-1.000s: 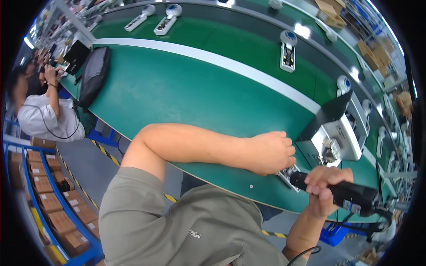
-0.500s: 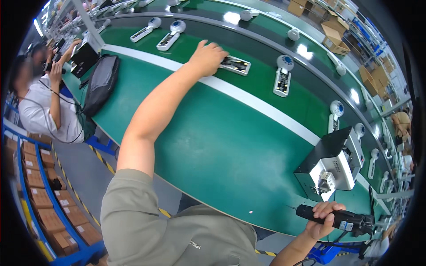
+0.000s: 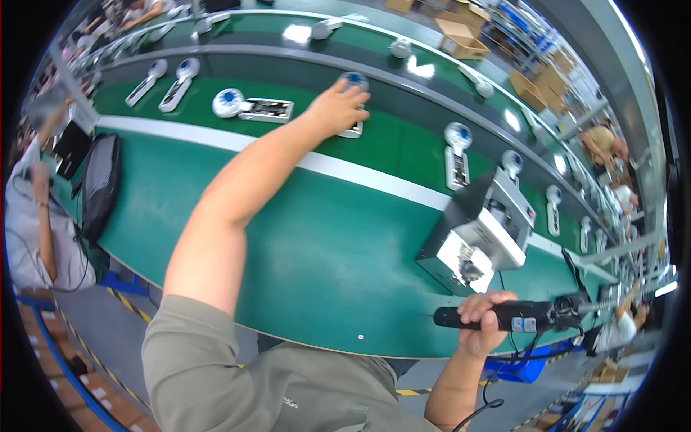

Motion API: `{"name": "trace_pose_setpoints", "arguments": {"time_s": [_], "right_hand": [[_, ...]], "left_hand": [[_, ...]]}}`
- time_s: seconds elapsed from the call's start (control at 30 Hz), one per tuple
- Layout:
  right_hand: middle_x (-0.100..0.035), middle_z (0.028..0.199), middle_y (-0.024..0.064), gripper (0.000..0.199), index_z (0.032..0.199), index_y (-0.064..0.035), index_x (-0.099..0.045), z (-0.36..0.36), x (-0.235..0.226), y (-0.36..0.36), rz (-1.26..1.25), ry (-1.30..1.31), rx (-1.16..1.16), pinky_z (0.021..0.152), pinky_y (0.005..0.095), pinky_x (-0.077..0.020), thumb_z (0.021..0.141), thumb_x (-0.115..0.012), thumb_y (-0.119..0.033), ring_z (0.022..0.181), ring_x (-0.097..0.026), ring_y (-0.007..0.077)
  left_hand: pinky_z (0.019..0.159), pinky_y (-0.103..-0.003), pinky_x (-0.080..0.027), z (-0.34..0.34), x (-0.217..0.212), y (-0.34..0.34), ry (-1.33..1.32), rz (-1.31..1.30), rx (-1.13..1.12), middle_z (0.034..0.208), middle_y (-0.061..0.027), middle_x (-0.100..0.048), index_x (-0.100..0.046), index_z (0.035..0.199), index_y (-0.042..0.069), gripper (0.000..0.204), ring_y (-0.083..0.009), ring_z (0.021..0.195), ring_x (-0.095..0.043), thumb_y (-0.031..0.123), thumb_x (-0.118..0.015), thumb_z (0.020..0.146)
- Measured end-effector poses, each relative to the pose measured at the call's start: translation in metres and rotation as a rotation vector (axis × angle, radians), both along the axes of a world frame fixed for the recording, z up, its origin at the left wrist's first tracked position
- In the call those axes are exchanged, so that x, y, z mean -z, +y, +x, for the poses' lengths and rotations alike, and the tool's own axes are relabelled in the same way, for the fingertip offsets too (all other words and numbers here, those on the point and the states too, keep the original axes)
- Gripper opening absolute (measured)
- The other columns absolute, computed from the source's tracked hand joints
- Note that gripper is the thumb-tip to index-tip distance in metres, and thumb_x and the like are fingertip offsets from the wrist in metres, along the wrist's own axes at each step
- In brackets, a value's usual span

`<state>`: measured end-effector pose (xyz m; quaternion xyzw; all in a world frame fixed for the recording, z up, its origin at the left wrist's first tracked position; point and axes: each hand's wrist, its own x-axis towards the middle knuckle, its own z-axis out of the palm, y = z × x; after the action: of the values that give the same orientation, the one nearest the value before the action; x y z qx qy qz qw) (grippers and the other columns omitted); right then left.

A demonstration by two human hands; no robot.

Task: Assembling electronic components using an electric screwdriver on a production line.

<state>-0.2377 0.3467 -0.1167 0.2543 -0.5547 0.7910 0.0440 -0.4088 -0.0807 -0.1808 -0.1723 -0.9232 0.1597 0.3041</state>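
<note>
My left hand [image 3: 337, 109] reaches across to the green belt [image 3: 403, 147]. Its fingers are spread over the middle of a white handheld device with a round head [image 3: 353, 81]; whether they press on it is hidden. Just left of that hand lies a similar device [image 3: 266, 109], turned sideways, its handle showing a dark circuit board. At the right, my right hand [image 3: 481, 322] is wrapped round a black electric screwdriver [image 3: 522, 317], its thin bit pointing left above the table. Near the tool stands a black and silver screw feeder [image 3: 471, 241].
The green worktable [image 3: 324, 252] is edged by a white rail [image 3: 374, 181] along the belt. More white devices [image 3: 457, 155] lie on the belt. A black bag [image 3: 101, 183] sits at the left, beside a co-worker [image 3: 43, 223]. A small round piece [image 3: 360, 337] lies near the front edge.
My left hand has left the sideways device and moved right along the belt to another one. The view has swung right; the screwdriver stays in my right hand.
</note>
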Motion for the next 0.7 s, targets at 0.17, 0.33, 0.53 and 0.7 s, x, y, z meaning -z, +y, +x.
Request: {"name": "trace_pose_setpoints", "arguments": {"time_s": [0.17, 0.33, 0.53, 0.7], "right_hand": [[-0.052, 0.066, 0.0029, 0.037, 0.11, -0.0066, -0.048, -0.006, -0.005, 0.013, -0.031, 0.018, -0.1, 0.057, 0.0282, -0.0457, 0.085, -0.068, -0.024, 0.056, -0.052, 0.0145], [-0.054, 0.067, 0.0038, 0.038, 0.112, -0.0067, -0.049, -0.021, -0.057, 0.025, -0.074, 0.182, -0.069, 0.06, 0.0303, -0.0472, 0.085, -0.068, -0.025, 0.057, -0.053, 0.0155], [-0.055, 0.064, 0.005, 0.025, 0.099, -0.0072, -0.05, -0.051, -0.075, 0.005, -0.075, 0.33, -0.103, 0.059, 0.0306, -0.0486, 0.082, -0.067, -0.016, 0.054, -0.053, 0.0159], [-0.054, 0.063, 0.0049, 0.024, 0.099, -0.0064, -0.05, -0.052, -0.065, 0.0, 0.009, 0.379, -0.122, 0.056, 0.029, -0.0481, 0.081, -0.065, -0.013, 0.054, -0.054, 0.0157]], "left_hand": [[0.104, -0.045, -0.033, 0.054, -0.032, 0.046, -0.162, -0.013, -0.02, 0.094, -0.0093, -0.059, -0.054, 0.093, 0.007, 0.013, -0.0261, 0.097, -0.057, 0.015, -0.055, 0.082], [0.089, -0.039, -0.04, 0.173, -0.085, 0.169, -0.56, 0.025, 0.191, 0.082, -0.0118, -0.057, -0.056, 0.087, 0.005, 0.011, -0.025, 0.081, -0.055, 0.013, -0.054, 0.08], [0.076, -0.034, -0.039, 0.195, -0.04, 0.229, -0.314, 0.272, 0.565, 0.083, -0.0082, -0.054, -0.056, 0.089, 0.007, 0.02, -0.0228, 0.076, -0.05, 0.021, -0.062, 0.076], [0.078, -0.033, -0.039, 0.187, -0.036, 0.211, -0.512, 0.415, 0.684, 0.09, -0.0074, -0.056, -0.059, 0.094, 0.007, 0.026, -0.0228, 0.082, -0.051, 0.025, -0.065, 0.076]]}}
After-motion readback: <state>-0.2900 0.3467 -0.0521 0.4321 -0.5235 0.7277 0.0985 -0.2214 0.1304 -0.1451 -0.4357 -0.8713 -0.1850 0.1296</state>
